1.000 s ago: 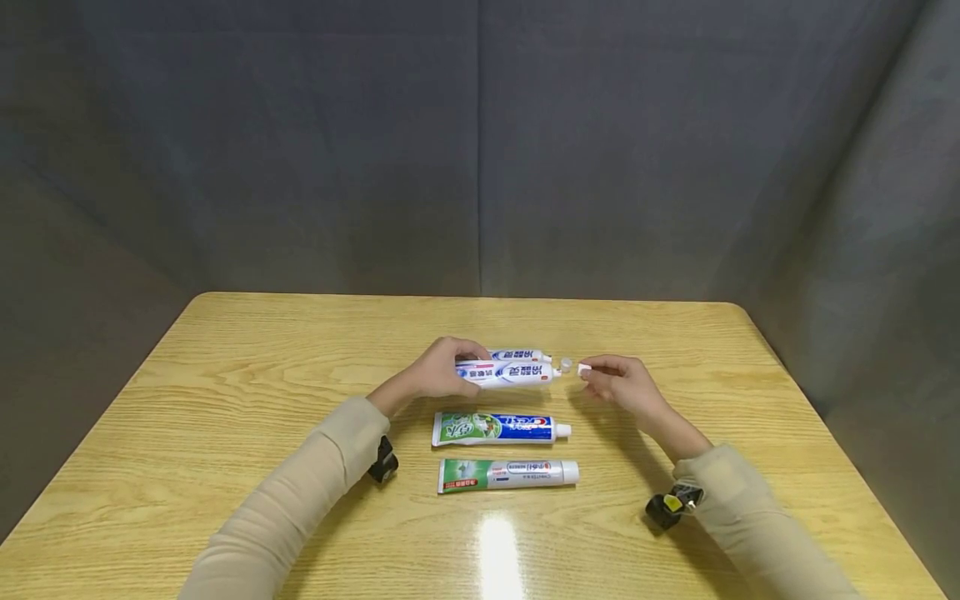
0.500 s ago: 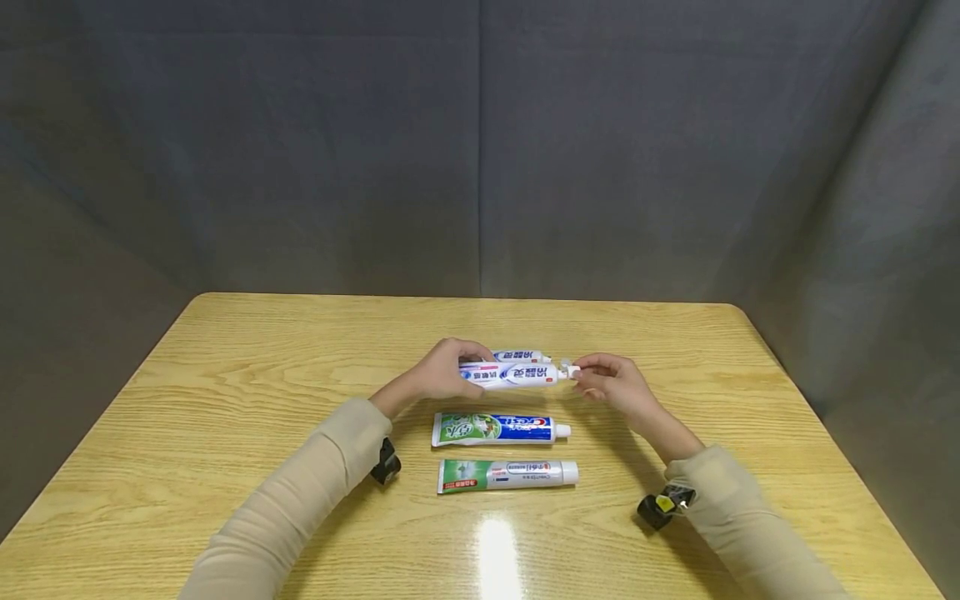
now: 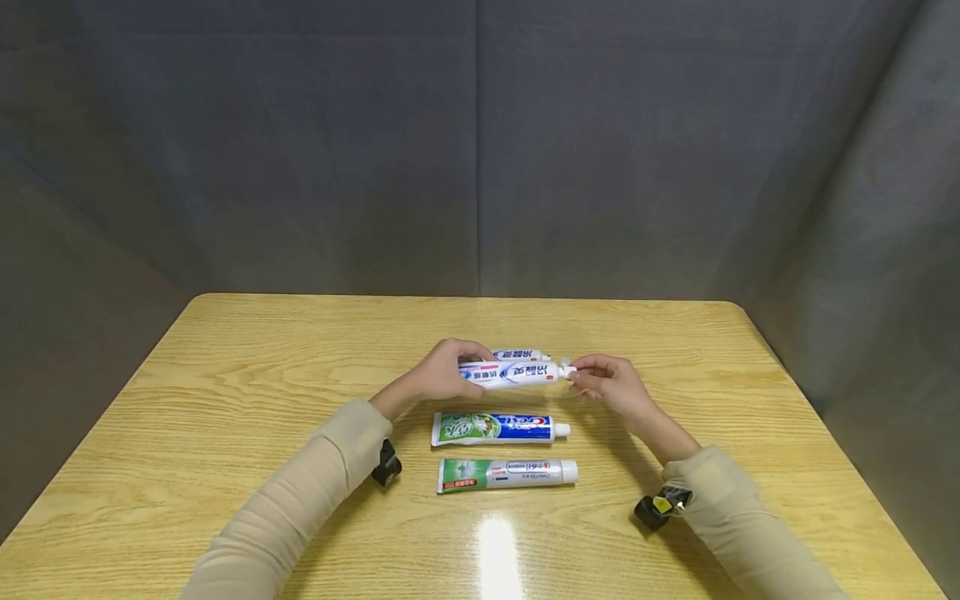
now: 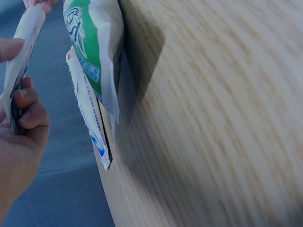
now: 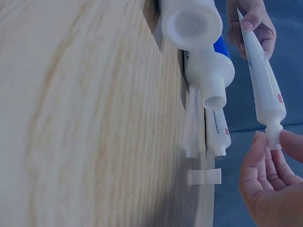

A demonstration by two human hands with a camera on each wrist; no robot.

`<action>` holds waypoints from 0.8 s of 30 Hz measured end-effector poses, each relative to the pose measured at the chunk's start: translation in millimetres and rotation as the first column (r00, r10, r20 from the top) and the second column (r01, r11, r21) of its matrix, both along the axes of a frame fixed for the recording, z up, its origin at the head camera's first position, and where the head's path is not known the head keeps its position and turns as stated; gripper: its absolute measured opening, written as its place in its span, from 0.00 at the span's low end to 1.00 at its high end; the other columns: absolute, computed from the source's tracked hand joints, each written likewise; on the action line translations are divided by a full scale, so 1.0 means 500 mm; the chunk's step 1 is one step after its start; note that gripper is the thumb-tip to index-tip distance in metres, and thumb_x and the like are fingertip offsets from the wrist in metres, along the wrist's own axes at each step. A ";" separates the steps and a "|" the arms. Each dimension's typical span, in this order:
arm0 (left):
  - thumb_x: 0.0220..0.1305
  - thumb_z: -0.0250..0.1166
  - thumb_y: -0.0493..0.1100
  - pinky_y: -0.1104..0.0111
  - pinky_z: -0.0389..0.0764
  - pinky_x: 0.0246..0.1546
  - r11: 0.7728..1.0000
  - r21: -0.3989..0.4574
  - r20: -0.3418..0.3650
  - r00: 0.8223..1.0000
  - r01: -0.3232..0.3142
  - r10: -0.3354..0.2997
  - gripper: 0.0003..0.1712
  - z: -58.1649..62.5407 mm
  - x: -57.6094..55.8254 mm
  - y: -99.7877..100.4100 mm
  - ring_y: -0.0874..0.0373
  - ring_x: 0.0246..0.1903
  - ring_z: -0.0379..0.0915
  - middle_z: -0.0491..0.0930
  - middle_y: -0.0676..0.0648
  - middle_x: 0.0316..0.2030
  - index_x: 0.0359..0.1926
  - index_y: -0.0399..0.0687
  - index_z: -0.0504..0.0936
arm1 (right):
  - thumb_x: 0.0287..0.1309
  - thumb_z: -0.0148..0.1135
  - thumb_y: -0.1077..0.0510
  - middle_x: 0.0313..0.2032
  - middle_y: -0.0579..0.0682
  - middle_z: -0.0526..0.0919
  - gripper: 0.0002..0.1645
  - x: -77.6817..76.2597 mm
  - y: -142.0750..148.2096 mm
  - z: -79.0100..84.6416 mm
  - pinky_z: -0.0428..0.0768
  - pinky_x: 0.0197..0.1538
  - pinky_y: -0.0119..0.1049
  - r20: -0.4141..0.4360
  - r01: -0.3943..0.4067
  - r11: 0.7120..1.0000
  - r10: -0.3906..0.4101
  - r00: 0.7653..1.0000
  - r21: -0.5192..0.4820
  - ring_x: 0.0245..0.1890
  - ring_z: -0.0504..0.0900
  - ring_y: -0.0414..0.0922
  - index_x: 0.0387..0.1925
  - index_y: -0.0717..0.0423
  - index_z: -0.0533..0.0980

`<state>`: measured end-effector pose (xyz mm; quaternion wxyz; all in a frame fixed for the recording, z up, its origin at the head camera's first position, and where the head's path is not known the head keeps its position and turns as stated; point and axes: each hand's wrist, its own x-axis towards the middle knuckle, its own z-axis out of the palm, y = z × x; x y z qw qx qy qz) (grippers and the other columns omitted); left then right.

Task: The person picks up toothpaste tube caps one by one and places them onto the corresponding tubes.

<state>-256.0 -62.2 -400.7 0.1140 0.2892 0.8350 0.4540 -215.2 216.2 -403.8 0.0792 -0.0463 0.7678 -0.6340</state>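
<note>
A white toothpaste tube (image 3: 517,375) with blue lettering is held above the table in my left hand (image 3: 446,368), thumb on one side and fingers on the other. My right hand (image 3: 615,387) pinches a small white cap (image 5: 273,137) between thumb and fingers, and the cap sits against the tube's nozzle end. Just behind the held tube, a matching toothpaste tube (image 5: 218,131) lies on the table with its nozzle bare. Near that nozzle stands a loose white cap (image 5: 213,176), best seen in the right wrist view.
Closer to the front, a blue and green Crest toothpaste tube (image 3: 495,427) lies on the wooden table (image 3: 300,333). In front of it is a green and silver toothpaste tube (image 3: 507,475) with its cap on. A dark curtain (image 3: 480,150) hangs behind the table.
My right hand has moved left, bringing the cap from apart to the held tube's nozzle. The left hand has shifted slightly right with the tube. Other tubes stay put.
</note>
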 end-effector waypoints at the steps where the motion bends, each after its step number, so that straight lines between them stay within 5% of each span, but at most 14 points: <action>1: 0.41 0.70 0.33 0.69 0.73 0.34 1.000 0.000 -0.001 1.000 -0.003 0.003 0.22 0.000 0.000 0.000 0.57 0.32 0.71 0.79 0.48 0.34 0.43 0.42 0.80 | 0.58 0.55 0.67 0.30 0.52 0.80 0.18 0.000 -0.001 0.000 0.77 0.33 0.30 -0.004 0.002 1.000 -0.002 1.000 0.002 0.29 0.80 0.41 0.47 0.78 0.69; 10: 0.39 0.71 0.33 0.68 0.74 0.35 1.000 0.008 0.009 1.000 -0.025 0.025 0.23 0.002 0.001 0.001 0.57 0.33 0.72 0.79 0.50 0.35 0.43 0.43 0.81 | 0.57 0.56 0.68 0.26 0.49 0.80 0.15 0.002 -0.011 -0.003 0.78 0.33 0.32 -0.059 0.049 0.999 -0.049 0.997 0.003 0.26 0.78 0.38 0.43 0.79 0.71; 24: 0.40 0.71 0.32 0.67 0.72 0.38 0.998 -0.004 0.014 0.998 -0.061 0.061 0.24 0.011 0.007 -0.002 0.56 0.36 0.71 0.79 0.49 0.37 0.44 0.42 0.80 | 0.60 0.54 0.65 0.20 0.47 0.79 0.15 0.001 -0.024 0.007 0.78 0.29 0.31 -0.018 0.086 0.996 -0.086 0.996 -0.007 0.20 0.75 0.37 0.39 0.79 0.73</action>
